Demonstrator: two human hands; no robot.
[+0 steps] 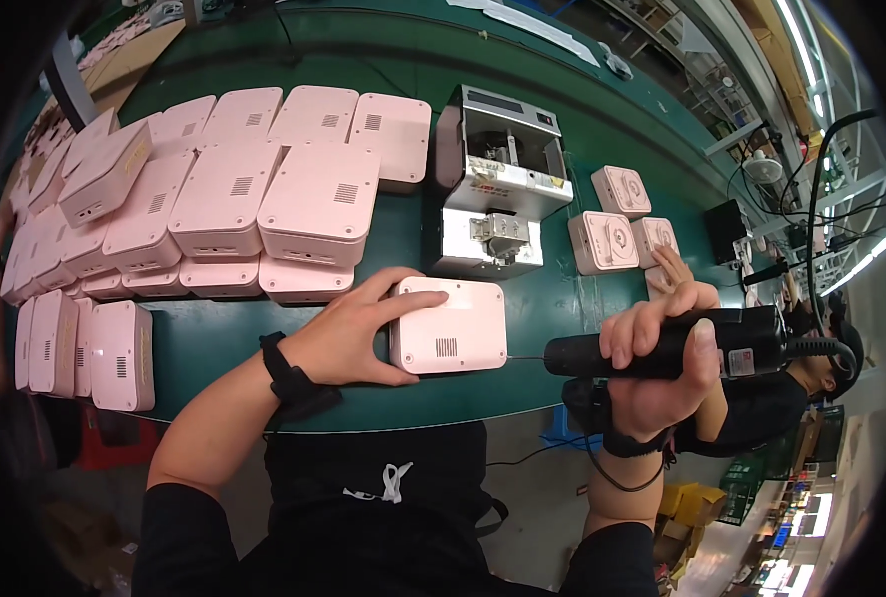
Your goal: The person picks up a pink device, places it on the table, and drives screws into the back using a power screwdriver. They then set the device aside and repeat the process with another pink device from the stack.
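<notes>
A pale pink plastic box [463,323] with rounded corners, a small slotted vent and corner screw holes lies on the green bench in front of me. My left hand [368,333] grips its left end, fingers along the far edge and top and thumb at the near side. In my right hand [652,358] is a black corded electric screwdriver [602,354], held level with its thin bit pointing left. The bit's tip is close to the box's right side; whether it touches cannot be told.
Stacked pink boxes [229,189] crowd the bench's left. A metal machine [502,164], likely a screw feeder, stands behind my box. At right, a co-worker's hand [672,274] reaches to smaller pink units [607,242] with round fronts. The screwdriver's cable [831,347] runs off to the right.
</notes>
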